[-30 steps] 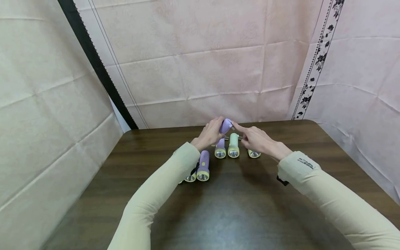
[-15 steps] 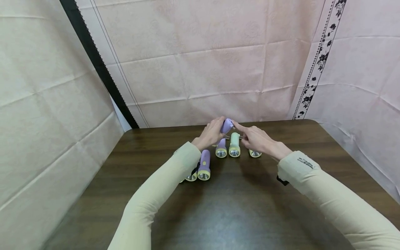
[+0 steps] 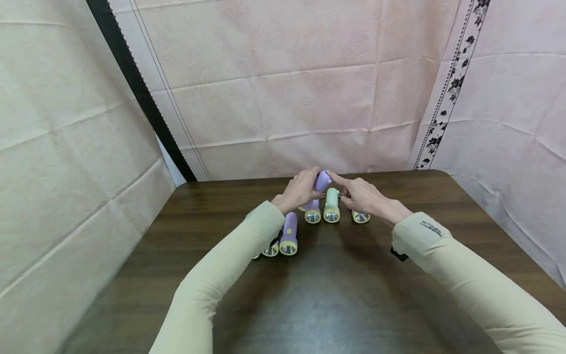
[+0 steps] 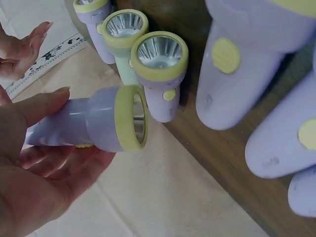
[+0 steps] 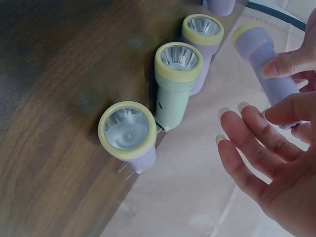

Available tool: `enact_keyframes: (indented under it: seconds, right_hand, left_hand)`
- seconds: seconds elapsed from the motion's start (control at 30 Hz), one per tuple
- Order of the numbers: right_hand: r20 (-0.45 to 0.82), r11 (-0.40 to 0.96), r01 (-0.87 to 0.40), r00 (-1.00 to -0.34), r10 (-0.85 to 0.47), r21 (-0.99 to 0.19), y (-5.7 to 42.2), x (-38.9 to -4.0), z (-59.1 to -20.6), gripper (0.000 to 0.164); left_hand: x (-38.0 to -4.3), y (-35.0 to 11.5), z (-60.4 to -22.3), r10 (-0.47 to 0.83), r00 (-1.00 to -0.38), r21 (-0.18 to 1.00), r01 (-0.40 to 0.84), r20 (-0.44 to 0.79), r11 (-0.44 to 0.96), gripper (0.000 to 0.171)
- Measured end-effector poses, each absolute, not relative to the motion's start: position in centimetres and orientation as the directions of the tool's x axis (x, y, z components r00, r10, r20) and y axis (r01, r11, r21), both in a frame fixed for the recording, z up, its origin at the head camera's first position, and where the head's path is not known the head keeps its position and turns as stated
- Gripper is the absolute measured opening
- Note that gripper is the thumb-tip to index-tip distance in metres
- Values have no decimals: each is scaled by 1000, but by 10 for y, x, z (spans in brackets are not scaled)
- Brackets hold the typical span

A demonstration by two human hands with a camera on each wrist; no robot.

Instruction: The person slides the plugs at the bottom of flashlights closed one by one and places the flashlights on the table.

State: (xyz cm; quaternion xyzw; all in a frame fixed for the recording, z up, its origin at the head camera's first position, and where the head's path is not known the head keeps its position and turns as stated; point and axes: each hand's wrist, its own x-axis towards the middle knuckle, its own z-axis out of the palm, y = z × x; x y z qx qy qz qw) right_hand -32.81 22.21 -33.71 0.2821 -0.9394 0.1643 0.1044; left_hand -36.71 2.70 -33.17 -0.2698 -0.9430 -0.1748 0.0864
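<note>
My left hand (image 3: 301, 189) grips a purple flashlight (image 4: 89, 118) with a yellow rim around its lens. In the left wrist view it lies across my fingers, thumb on top. My right hand (image 3: 364, 196) is at the flashlight's tail end, index finger extended against it. The other right fingers hang loosely bent and hold nothing in the right wrist view. Below the hands stands a row: a purple flashlight (image 3: 312, 212), a mint-green flashlight (image 3: 331, 205) and another purple flashlight (image 5: 140, 160) with two metal prongs at its tail, mostly hidden by my right hand in the head view.
Nearer to me on the brown wooden table (image 3: 309, 305) lies another purple flashlight (image 3: 289, 231), beside more flashlights partly behind my left sleeve (image 3: 230, 260). Pale cloth (image 3: 309, 88) hangs behind the table's far edge and on both sides.
The held flashlight and my left hand have dipped slightly, and its yellow rim now shows below my left fingers. My right index finger stays at the tail. The lying flashlights have not moved.
</note>
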Motion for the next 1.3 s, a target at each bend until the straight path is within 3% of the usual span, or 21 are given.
enact_keyframes:
  seconds: [0.33,0.43,0.67,0.87,1.3]
  right_hand:
    - [303,785,-555,-825,-477,-276,216,-327,-331,70]
    - [281,795,-537,-838,-467,-281,215,-326,-331,71]
    - [267,798,-522,-850,-455,-301,217,-324,-335,68]
    - [294,784,-530,-843,-449,-323,220,-324,-335,64]
    - [334,778,-547,-829,-449,-309,220,-325,-333,57]
  left_hand:
    - [-343,32,-336,422,-904,197,428,73,882,72]
    - [-331,36,-344,397,-918,156,395,18,905,69]
    - [-316,44,-362,361,-926,121,348,-107,930,42]
    - [-321,47,-369,344,-932,61,340,-109,939,29]
    - [-338,54,-375,326,-941,-59,332,-90,942,44]
